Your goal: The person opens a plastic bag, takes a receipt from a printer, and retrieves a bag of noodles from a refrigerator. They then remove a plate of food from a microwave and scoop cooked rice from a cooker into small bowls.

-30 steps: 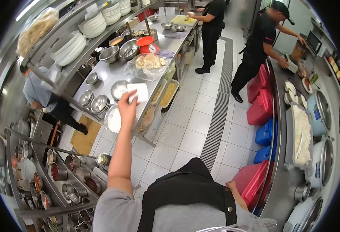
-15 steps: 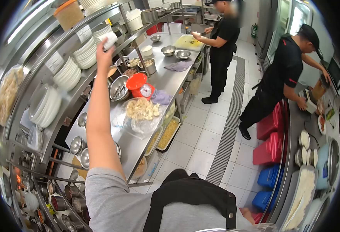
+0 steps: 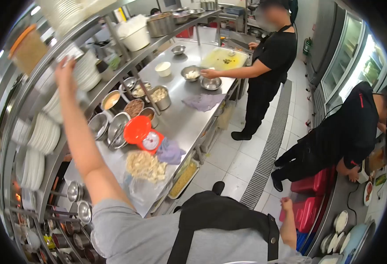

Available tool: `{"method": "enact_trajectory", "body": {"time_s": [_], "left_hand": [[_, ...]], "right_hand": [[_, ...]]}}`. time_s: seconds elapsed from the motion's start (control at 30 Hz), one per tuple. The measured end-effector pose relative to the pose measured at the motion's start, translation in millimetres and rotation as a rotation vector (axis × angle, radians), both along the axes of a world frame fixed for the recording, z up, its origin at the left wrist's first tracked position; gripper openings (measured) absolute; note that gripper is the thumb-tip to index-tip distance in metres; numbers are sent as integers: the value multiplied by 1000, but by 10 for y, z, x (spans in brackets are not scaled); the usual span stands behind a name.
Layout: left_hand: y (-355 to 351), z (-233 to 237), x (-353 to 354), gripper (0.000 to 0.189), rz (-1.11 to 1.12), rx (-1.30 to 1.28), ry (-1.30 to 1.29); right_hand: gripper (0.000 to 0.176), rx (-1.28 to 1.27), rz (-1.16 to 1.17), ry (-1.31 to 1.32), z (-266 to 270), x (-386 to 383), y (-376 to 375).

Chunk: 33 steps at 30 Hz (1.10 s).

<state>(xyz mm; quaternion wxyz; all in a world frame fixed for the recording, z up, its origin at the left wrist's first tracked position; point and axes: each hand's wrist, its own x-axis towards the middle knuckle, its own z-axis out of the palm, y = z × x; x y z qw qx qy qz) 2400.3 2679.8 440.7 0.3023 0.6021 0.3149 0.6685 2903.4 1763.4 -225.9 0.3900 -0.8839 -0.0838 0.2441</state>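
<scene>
My left hand (image 3: 65, 72) is raised at the upper shelf, its fingers closed on a small white item (image 3: 71, 52) too blurred to name. Stacks of white plates (image 3: 87, 72) stand beside it. Low on the right, my right hand (image 3: 287, 203) is held up near a red bin (image 3: 307, 214). Its fingers look curled, and whether anything is in them is hidden. On the steel table (image 3: 167, 118) are a red scale (image 3: 142, 133), a bag of pale food pieces (image 3: 146, 166), a purple cloth (image 3: 170, 152) and metal pots of ingredients (image 3: 159, 97).
Across the table a co-worker (image 3: 269, 72) reaches to a metal bowl (image 3: 190, 74) beside a yellow cutting board (image 3: 225, 59). Another co-worker (image 3: 338, 132) bends over the right counter (image 3: 330, 220). A floor drain (image 3: 268, 145) runs between. Metal bowls (image 3: 84, 211) hang at lower left.
My left hand has moved left in view with the white item. My right hand has come up into clearer view. One co-worker now reaches to a bowl; the other bends lower. The view has shifted.
</scene>
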Motion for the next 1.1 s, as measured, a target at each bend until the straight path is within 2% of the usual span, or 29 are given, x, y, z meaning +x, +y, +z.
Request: {"method": "enact_trajectory", "body": {"time_s": [0.03,0.07,0.1,0.13,0.17,0.2,0.23,0.3,0.33,0.37,0.4,0.43,0.47,0.53,0.57,0.6,0.63,0.73,0.8,0.83,0.87,1.0,1.07,1.1], "left_hand": [[-12,66,-20,51,-1,30,-9],[-128,121,-5,47,154,119,167],[31,81,-71,45,178,164,137],[9,58,-79,48,210,123,114],[-279,-12,174,51,407,163,124],[-281,-139,242,51,572,308,203],[-298,-275,403,48,1166,493,481],[-821,-590,1508,45,973,574,370],[-1089,-750,2061,43,876,611,315],[-1325,-923,2653,41,724,562,310],[-1379,-1208,3210,41,387,521,235],[-1584,-1416,3760,42,146,489,251],[-1791,-1624,4305,45,-84,426,259],[-2385,-1901,5329,47,-412,316,209],[-2634,-2008,5802,45,-641,248,142],[-2959,-2053,6231,42,-806,240,88],[-3294,-2060,6644,39,-966,231,32],[-4036,-1952,7748,44,-1290,307,51],[-4439,-1826,8500,41,-1406,369,97],[-4614,-1686,8868,37,-1394,474,167],[-4818,-1637,9252,35,-1510,370,139],[-5609,-1595,10816,31,-1641,384,115],[-6082,-1619,11568,31,-1671,380,175],[-6354,-1691,12026,32,-1651,457,146]], "right_hand": [[22,-193,75,95,79,-27,105],[28,-341,143,240,112,-34,283],[35,-481,196,394,136,-13,357],[39,-498,275,357,59,11,428],[44,-508,347,324,-176,43,510],[46,-376,319,209,-334,33,577],[42,-290,348,138,-442,63,702],[29,-94,153,287,-118,130,1151],[26,142,115,349,-777,293,1136],[21,232,59,357,-32,414,1441],[18,259,100,241,359,655,1638],[22,199,120,52,652,948,1774],[35,321,1,97,1011,1260,1912],[36,337,-11,-242,1692,2022,2083],[38,346,-72,-304,2364,2310,2190],[41,368,-111,-368,2811,2619,2225],[44,436,-146,-660,3167,2906,2281],[54,464,-231,-816,4050,3598,2355],[62,594,-250,-800,4250,3998,2470],[68,644,-239,-762,4233,4174,2523],[72,714,-234,-699,4255,4286,2598],[78,653,-211,-576,3865,4566,2770],[78,716,-266,-409,3632,4695,2785],[79,752,-298,-353,3572,4746,2759]]}}
